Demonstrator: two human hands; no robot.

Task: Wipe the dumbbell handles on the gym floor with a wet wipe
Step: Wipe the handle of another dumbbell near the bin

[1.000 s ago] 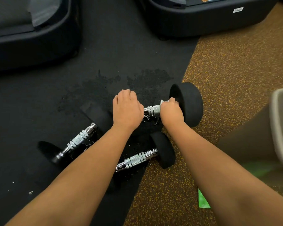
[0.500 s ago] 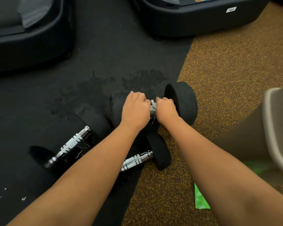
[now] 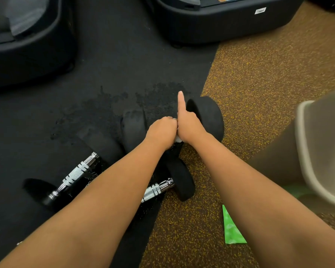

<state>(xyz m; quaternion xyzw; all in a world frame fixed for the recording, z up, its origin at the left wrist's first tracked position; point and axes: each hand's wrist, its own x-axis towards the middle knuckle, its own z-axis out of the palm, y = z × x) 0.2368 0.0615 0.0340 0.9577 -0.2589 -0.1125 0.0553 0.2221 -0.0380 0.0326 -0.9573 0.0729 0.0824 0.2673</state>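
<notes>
Three black-headed dumbbells with chrome handles lie on the floor. The far dumbbell (image 3: 208, 116) has its handle hidden under both my hands. My left hand (image 3: 161, 131) is closed around the left part of that handle. My right hand (image 3: 189, 125) presses against it on the right part, index finger stretched straight out, the other fingers curled. A bit of white wet wipe (image 3: 178, 139) shows under my right hand. The left dumbbell's handle (image 3: 75, 175) and the near dumbbell's handle (image 3: 157, 188) lie bare; my left forearm crosses the near one.
Black machine bases stand at the back left (image 3: 27, 47) and back middle (image 3: 220, 24). A damp patch (image 3: 114, 107) marks the black mat. A green packet (image 3: 232, 230) lies on the brown speckled floor, and a beige seat (image 3: 321, 146) is at the right.
My left hand has slid right along the far handle until it meets my right hand, covering the chrome. My right index finger has straightened out. The wipe now peeks out between the hands.
</notes>
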